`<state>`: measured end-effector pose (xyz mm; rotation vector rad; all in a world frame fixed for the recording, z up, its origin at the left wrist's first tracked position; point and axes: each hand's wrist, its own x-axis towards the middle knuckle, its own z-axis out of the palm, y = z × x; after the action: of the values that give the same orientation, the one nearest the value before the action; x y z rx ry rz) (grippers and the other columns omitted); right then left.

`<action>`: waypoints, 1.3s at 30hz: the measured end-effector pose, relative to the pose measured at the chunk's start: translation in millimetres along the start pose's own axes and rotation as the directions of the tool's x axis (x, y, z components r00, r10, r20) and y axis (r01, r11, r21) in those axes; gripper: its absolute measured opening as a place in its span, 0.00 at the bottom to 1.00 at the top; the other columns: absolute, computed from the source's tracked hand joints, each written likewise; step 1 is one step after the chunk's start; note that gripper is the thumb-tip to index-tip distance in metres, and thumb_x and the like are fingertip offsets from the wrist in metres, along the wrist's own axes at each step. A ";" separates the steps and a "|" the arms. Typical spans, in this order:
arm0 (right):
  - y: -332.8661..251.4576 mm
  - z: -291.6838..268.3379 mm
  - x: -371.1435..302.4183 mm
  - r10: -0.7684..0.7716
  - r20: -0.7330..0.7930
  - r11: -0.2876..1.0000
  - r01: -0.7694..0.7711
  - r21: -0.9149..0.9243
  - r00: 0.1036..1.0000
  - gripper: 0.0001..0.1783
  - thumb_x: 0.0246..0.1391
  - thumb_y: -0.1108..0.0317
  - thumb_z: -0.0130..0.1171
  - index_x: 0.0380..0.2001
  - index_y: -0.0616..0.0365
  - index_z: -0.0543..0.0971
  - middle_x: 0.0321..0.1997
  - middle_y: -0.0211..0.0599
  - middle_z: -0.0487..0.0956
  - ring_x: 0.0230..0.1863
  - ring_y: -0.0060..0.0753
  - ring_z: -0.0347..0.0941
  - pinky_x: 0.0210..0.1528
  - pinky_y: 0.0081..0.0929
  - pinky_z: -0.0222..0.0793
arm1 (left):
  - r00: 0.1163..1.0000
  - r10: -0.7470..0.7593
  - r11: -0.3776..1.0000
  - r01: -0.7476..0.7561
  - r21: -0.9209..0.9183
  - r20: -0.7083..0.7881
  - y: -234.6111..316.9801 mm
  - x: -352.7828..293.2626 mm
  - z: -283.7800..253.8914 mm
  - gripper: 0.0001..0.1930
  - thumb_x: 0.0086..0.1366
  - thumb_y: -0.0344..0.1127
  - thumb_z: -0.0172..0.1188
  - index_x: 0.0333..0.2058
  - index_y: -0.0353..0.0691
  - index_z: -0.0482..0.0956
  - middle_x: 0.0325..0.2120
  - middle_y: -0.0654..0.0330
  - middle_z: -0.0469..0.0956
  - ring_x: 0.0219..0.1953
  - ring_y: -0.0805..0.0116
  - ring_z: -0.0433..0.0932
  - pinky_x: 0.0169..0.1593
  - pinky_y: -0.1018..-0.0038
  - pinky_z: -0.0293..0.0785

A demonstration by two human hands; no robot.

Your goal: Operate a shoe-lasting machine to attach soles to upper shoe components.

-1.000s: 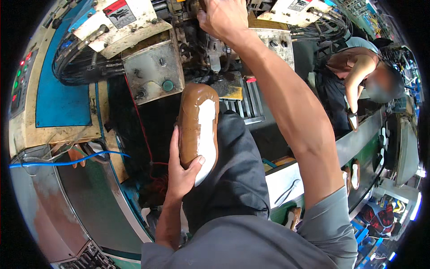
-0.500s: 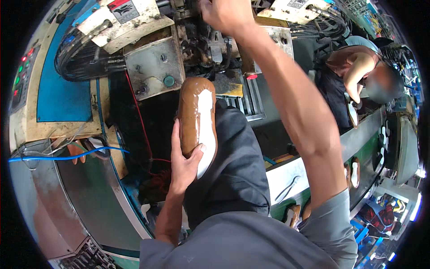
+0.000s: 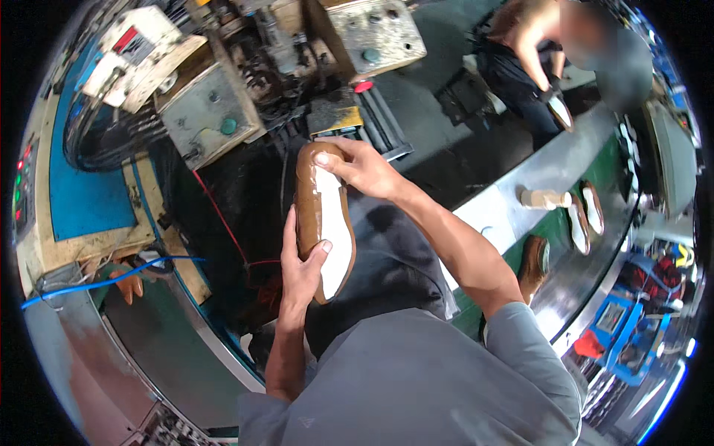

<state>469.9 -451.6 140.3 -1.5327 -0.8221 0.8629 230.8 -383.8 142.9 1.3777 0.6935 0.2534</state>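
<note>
A brown shoe upper [image 3: 309, 215] on a last lies sole-up over my lap, with a white insole strip along its middle. My left hand [image 3: 301, 275] grips its lower half from the left, thumb pressed on the white insole. At the upper, rounded end my right hand [image 3: 364, 169] wraps over the rim, its thumb on the brown edge beside the insole. The side of the shoe facing down is hidden.
Ahead stands a machine with a grey control box [image 3: 208, 115]. At right, a conveyor [image 3: 547, 301] carries several shoes, with a metal ledge [image 3: 513, 178] holding a pale bottle-like object [image 3: 545, 198]. Beyond, a co-worker [image 3: 524, 44] handles another shoe. A blue hose [image 3: 111, 281] crosses at left.
My right hand has come down from the machine onto the shoe's upper end. My left hand keeps its hold. The view has turned toward the right.
</note>
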 end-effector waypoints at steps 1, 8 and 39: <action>0.8 -15.8 -20.6 0.159 0.022 0.986 -0.160 0.039 0.987 0.32 0.75 0.50 0.62 0.68 0.67 0.77 0.56 0.41 0.86 0.56 0.28 0.79 0.58 0.34 0.78 | 1.000 0.002 1.000 -0.002 0.000 0.023 -4.2 -3.2 5.4 0.46 0.67 0.23 0.65 0.80 0.32 0.51 0.74 0.46 0.65 0.72 0.57 0.69 0.74 0.63 0.67; 186.8 -110.1 -288.8 0.012 -0.862 0.533 -0.733 -0.423 0.507 0.43 0.61 0.47 0.72 0.68 0.69 0.75 0.64 0.69 0.75 0.69 0.69 0.68 0.72 0.56 0.64 | 0.995 0.081 0.963 -0.091 0.255 0.053 -30.4 5.8 32.7 0.47 0.67 0.23 0.67 0.80 0.31 0.51 0.76 0.42 0.63 0.75 0.54 0.67 0.76 0.64 0.63; 87.1 -48.6 -52.1 0.269 -0.053 0.435 -0.170 -0.884 0.962 0.18 0.62 0.58 0.62 0.42 0.64 0.78 0.40 0.64 0.86 0.46 0.67 0.86 0.49 0.60 0.82 | 0.976 -0.065 0.981 0.023 0.194 0.210 -91.8 7.8 14.0 0.56 0.68 0.26 0.70 0.82 0.38 0.37 0.81 0.39 0.49 0.82 0.51 0.53 0.79 0.63 0.56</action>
<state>490.5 -530.5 62.8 -2.6053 -1.2790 0.7037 224.3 -409.4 53.5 1.5442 0.5777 0.0001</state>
